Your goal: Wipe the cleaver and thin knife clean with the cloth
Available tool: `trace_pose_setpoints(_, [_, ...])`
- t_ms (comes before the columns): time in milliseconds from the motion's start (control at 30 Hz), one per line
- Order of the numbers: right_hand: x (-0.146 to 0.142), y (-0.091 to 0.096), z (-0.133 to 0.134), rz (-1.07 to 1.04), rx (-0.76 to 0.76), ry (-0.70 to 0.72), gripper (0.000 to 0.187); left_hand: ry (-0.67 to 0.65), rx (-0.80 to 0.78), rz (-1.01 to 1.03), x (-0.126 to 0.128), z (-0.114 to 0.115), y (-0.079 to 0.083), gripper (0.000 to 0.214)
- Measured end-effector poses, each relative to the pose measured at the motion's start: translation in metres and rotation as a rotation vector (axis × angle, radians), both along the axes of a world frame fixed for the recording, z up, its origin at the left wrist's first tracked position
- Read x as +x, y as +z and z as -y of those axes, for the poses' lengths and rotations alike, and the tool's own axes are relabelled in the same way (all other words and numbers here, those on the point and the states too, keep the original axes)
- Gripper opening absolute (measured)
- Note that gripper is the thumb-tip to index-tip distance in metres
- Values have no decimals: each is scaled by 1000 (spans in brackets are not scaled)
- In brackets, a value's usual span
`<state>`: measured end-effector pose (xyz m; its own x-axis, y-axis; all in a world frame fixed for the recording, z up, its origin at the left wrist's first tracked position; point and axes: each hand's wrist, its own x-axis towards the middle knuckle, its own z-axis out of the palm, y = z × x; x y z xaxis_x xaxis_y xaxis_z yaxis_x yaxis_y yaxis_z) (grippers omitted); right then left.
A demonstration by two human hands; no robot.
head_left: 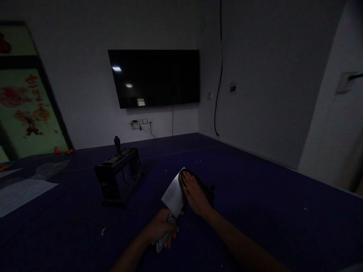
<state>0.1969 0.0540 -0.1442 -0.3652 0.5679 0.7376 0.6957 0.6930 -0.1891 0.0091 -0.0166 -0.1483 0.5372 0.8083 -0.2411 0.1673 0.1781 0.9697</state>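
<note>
One knife (173, 196), markings unreadable, occupies the left grip (163, 227).

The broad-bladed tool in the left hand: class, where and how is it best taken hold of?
Probably by its grey handle, from the near side, with fingers wrapped around it as the left hand does. The handle is slim and slants toward the bottom of the view, while the wide, flat blade reaches away beside the right hand.

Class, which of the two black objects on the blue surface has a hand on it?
The rounded one, under the right hand; the boxy one with an upright knob stands apart, untouched, farther left.
</note>
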Motion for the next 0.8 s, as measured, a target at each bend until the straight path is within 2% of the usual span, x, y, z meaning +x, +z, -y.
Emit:
trace_pose_setpoints(533, [3,-2,-4,6,22,7,50,24,-16,5,0,0,-1,76])
trace_pose_setpoints(800, [3,-4,-5,-62,-4,-22,47,37,-29,81,0,-2,-1,77])
